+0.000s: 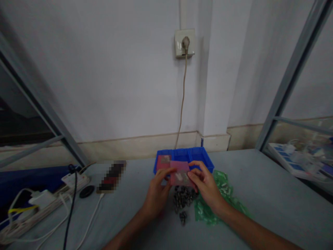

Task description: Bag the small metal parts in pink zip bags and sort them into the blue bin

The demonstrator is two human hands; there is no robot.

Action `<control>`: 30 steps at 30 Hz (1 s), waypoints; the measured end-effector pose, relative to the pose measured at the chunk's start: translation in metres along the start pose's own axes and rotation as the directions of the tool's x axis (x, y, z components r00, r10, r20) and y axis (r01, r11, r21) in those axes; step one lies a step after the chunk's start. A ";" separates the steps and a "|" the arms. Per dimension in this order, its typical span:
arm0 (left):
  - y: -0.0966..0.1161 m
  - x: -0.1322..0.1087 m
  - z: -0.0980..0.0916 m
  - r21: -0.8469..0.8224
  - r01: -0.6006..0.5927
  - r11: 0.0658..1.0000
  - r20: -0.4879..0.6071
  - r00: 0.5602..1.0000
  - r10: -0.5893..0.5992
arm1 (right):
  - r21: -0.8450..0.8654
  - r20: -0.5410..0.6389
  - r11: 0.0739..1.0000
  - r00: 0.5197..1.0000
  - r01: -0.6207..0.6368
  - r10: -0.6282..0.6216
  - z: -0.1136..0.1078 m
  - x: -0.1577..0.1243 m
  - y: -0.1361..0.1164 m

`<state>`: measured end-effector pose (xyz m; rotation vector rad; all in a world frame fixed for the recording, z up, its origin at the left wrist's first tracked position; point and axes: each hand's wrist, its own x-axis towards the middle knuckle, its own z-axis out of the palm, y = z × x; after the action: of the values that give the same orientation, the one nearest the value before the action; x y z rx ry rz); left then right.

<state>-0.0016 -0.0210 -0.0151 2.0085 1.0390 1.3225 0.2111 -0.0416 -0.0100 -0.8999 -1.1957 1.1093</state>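
Observation:
Between both hands I hold a small pink plastic bag (180,167) with some pale small parts in its lower half. My left hand (159,185) pinches its left edge, and my right hand (204,182) grips the right edge. Just behind it stands a blue divided tray (194,156), whose left compartment has another pink bag (163,160) in it. Below the held bag lies a pile of small dark metal parts (183,198), with a little cluster (183,217) nearer me. Green plastic bags (225,194) with pale pieces inside spread under and beside my right forearm.
At left lie a power strip (44,211) with plugs and cables, a round black disc (86,191) and a blurred-out phone-like object (111,176) on a white cable. A wall socket (184,43) holds a plug. Metal frame bars (286,76) flank the table. Clutter fills the right side.

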 end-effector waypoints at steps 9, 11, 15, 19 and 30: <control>0.018 0.006 -0.004 0.087 -0.054 0.995 -0.168 0.984 0.068 | -0.009 0.018 0.997 0.997 -0.080 0.080 0.006 -0.003 -0.007; 0.019 0.007 -0.004 0.041 -0.059 0.997 -0.132 0.989 0.064 | -0.025 0.021 0.997 0.997 -0.071 0.071 0.006 -0.003 -0.007; 0.019 0.008 -0.003 -0.049 -0.027 0.998 -0.095 0.995 0.022 | -0.047 0.041 0.995 0.995 -0.086 0.087 0.005 -0.003 -0.005; 0.017 0.009 -0.007 -0.033 -0.041 0.999 -0.065 0.997 0.039 | 0.012 0.028 0.996 0.996 -0.088 0.088 0.006 -0.004 -0.006; 0.021 0.008 -0.010 -0.016 -0.027 1.000 -0.030 0.999 0.027 | -0.002 -0.021 0.998 0.998 -0.059 0.059 0.002 -0.002 -0.006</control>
<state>-0.0022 -0.0262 0.0095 2.0034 1.0145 1.3740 0.2097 -0.0451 -0.0041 -0.9525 -1.1598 1.1432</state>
